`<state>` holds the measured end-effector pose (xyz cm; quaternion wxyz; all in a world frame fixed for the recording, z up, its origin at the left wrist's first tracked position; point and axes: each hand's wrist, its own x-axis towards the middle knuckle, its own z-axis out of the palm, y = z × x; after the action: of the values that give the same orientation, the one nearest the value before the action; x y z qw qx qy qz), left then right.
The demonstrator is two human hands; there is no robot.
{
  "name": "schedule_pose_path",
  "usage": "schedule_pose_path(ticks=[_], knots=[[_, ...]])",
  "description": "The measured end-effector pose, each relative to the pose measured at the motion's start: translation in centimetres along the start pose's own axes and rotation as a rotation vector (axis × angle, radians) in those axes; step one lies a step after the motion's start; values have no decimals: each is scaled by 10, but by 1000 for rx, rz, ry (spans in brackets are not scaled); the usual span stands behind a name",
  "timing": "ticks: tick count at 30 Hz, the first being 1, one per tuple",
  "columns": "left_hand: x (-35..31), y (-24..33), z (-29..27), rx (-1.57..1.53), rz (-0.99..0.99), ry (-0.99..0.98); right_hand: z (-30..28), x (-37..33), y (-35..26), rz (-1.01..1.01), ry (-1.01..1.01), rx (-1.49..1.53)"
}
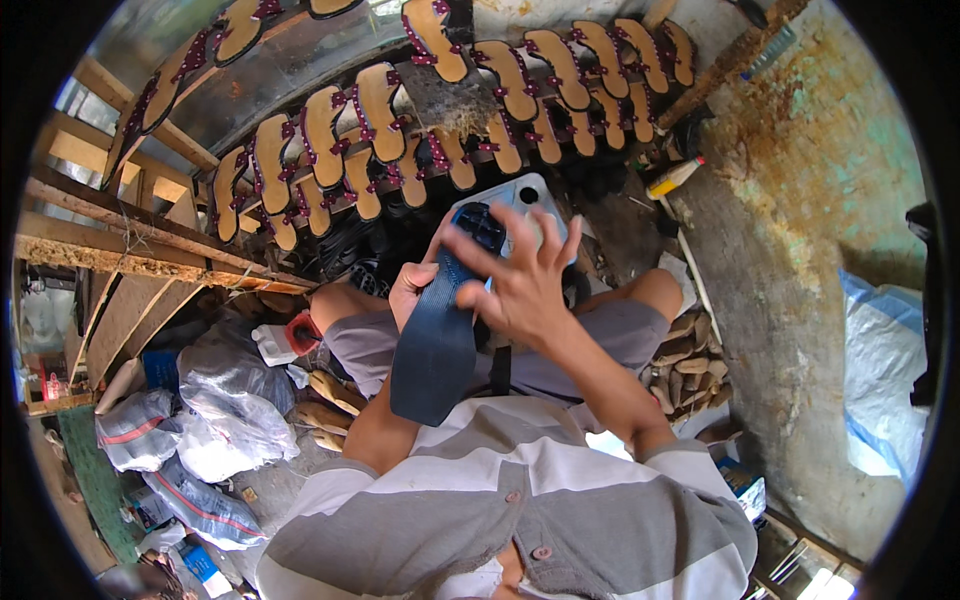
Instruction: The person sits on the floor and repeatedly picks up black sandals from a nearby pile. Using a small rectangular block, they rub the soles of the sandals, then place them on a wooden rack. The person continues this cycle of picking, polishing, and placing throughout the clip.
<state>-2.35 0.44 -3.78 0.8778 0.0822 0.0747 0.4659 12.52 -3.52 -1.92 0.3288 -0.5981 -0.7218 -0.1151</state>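
A dark blue-black shoe sole (436, 350) with a textured surface lies tilted over my lap. My left hand (412, 285) is closed round its left edge, thumb on top. At the far end of the sole sits a shiny black heel part (480, 228). Above it hovers my right hand (525, 275), fingers spread and smeared by motion, with nothing seen in it; whether it touches the sole I cannot tell. Just beyond both hands is a pale grey board (540, 195) with a dark round hole.
Rows of tan-soled sandals (380, 110) with dotted maroon straps hang ahead. Wooden shoe lasts (695, 365) are heaped at right. Plastic sacks (225, 385) and a white-and-red container (285, 340) stand at left. A yellowish bottle (675, 178) lies by the right wall.
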Motion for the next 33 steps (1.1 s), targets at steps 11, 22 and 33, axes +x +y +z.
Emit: schedule_pose_path(ticks=[11, 22, 33], knots=[[-3, 4, -4, 54, 113, 116, 15, 4, 17, 129, -26, 20], [-39, 11, -83, 651, -168, 412, 116, -61, 121, 632, -706, 400], [-21, 19, -69, 1014, -52, 365, 123, -129, 143, 752, -636, 95]])
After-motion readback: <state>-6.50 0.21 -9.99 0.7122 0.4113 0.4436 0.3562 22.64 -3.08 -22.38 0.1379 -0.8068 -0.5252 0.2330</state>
